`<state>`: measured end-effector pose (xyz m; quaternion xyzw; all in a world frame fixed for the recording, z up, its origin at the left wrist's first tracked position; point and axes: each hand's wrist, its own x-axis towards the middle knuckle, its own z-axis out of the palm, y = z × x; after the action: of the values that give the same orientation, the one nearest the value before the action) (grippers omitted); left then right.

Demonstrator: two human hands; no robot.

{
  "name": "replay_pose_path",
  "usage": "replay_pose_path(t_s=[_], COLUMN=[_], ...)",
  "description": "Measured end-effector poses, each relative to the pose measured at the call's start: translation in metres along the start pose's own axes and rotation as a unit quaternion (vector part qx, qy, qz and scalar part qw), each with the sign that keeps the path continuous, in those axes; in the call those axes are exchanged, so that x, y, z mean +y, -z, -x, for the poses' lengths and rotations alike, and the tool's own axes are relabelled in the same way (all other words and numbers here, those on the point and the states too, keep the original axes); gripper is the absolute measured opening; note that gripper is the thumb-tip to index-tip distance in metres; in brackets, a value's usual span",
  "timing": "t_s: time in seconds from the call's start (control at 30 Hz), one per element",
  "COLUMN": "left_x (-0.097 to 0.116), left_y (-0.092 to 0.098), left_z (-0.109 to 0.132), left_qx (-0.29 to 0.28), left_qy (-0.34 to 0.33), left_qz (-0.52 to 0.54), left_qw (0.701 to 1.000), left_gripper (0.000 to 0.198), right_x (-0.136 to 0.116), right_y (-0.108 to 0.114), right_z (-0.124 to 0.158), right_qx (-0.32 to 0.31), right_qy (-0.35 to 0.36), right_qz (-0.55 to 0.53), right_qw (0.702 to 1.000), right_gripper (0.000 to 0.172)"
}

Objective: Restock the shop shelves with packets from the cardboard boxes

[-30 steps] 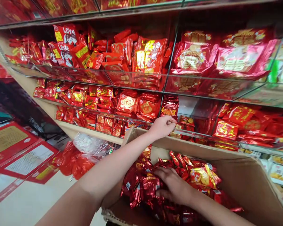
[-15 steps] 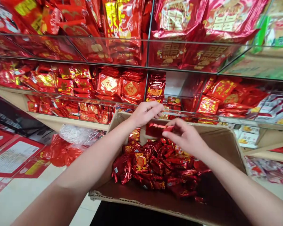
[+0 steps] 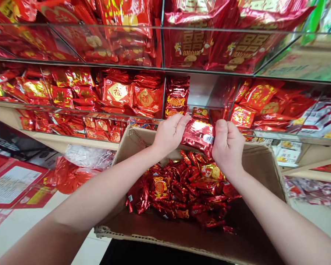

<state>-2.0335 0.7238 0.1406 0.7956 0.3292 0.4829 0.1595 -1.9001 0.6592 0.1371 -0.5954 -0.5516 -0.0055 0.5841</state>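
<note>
A shiny red snack packet (image 3: 198, 135) with a small barcode is stretched between my two hands above an open cardboard box. My left hand (image 3: 171, 133) pinches its left end, and my right hand (image 3: 228, 147) grips the right end with curled fingers. Below lie many loose red foil packets (image 3: 179, 187) inside the cardboard box (image 3: 132, 235). One packet among them, with a yellow biscuit picture (image 3: 211, 171), faces up. Just beyond my hands, a stack of matching red packets (image 3: 177, 95) stands in a shelf compartment.
Clear-fronted shelves (image 3: 143, 68) with red packaged goods span the back. The compartment right of the stack shows a bare white back panel (image 3: 206, 88). A red plastic bag (image 3: 70, 175) lies at left, and white packs (image 3: 288, 151) sit at right.
My right hand has closed round the packet's right end, and my left hand now holds its left end. The packet has risen and turned so its barcode side shows. The view has shifted slightly.
</note>
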Motion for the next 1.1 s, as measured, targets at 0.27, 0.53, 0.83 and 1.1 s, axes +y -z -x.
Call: replay_pose_path(t_s=[0.27, 0.53, 0.83, 1.1], left_x=[0.000, 0.003, 0.036, -0.019], left_y=[0.005, 0.011, 0.014, 0.031], left_z=[0.002, 0.005, 0.012, -0.029], left_qx=[-0.005, -0.019, -0.059, 0.055], left_qy=[0.032, 0.091, 0.259, 0.221], left_qz=[-0.002, 0.048, 0.402, 0.255], left_qw=[0.999, 0.995, 0.876, 0.940], left_gripper=[0.032, 0.029, 0.053, 0.039], right_x=[0.007, 0.003, -0.008, 0.007], right_y=[-0.001, 0.001, 0.003, -0.012], right_z=[-0.001, 0.003, 0.015, -0.066], right_qx=[-0.105, -0.148, -0.170, -0.264], right_qy=[-0.104, -0.141, 0.294, 0.058], right_qz=[-0.154, -0.205, 0.038, 0.192], right_qw=[0.977, 0.957, 0.940, 0.943], right_gripper=[0.028, 0.025, 0.035, 0.023])
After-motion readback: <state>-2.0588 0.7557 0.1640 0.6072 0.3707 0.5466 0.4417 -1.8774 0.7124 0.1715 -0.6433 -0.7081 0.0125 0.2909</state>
